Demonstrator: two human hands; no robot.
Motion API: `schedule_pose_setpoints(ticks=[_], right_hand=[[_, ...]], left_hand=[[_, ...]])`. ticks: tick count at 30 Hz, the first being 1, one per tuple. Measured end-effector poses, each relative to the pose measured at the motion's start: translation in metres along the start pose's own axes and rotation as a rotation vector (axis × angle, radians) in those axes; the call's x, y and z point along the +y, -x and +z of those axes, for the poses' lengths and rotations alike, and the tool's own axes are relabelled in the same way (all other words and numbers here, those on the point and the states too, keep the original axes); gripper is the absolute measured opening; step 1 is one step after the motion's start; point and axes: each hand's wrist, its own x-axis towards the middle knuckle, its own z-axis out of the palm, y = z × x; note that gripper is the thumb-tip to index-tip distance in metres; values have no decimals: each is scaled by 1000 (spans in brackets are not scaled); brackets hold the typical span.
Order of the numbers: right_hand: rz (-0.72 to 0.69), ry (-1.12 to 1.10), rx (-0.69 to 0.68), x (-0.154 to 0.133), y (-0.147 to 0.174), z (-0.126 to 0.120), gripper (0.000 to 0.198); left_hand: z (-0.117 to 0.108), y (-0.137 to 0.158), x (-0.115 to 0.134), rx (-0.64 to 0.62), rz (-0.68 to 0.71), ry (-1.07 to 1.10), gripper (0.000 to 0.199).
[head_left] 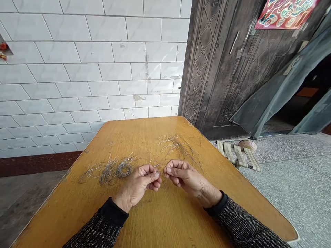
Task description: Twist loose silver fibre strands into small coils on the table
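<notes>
Over the middle of the table, my left hand (141, 182) pinches a thin wire (157, 166) between thumb and forefinger; its end shows just above the thumb. My right hand (184, 175) is a short gap away, thumb and fingertips pressed together in a pinch. A fine strand seems to run between the two hands, but it is too thin to follow clearly. Left of my left hand lie tangled coils of grey wire (124, 168). Beyond my right hand, loose straighter wires (179, 146) spread across the wood.
The wooden table (165, 224) reaches to a white tiled wall (100, 51). At the right stand a dark patterned door (219, 69) and a grey hanging curtain (269, 93). A low stool with woven straps (240, 156) is beside the table's right edge, with a pinkish round object (247, 144) behind it.
</notes>
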Motion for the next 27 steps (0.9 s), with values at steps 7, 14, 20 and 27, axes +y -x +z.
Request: schedule_pose_setpoints(ticks=[7, 14, 20, 27], right_hand=[[-152, 543, 88, -11, 3, -1, 25], [-885, 1404, 130, -12, 12, 3, 19], [-887, 1760, 47, -7, 9, -3, 27], [-872, 1819, 111, -6, 6, -6, 27]], left_hand=[[-2, -1, 0, 30, -18, -66, 19], [5, -2, 3, 94, 88, -322, 20], [6, -3, 1, 106, 84, -352, 17], [1, -1, 1, 106, 50, -247, 16]])
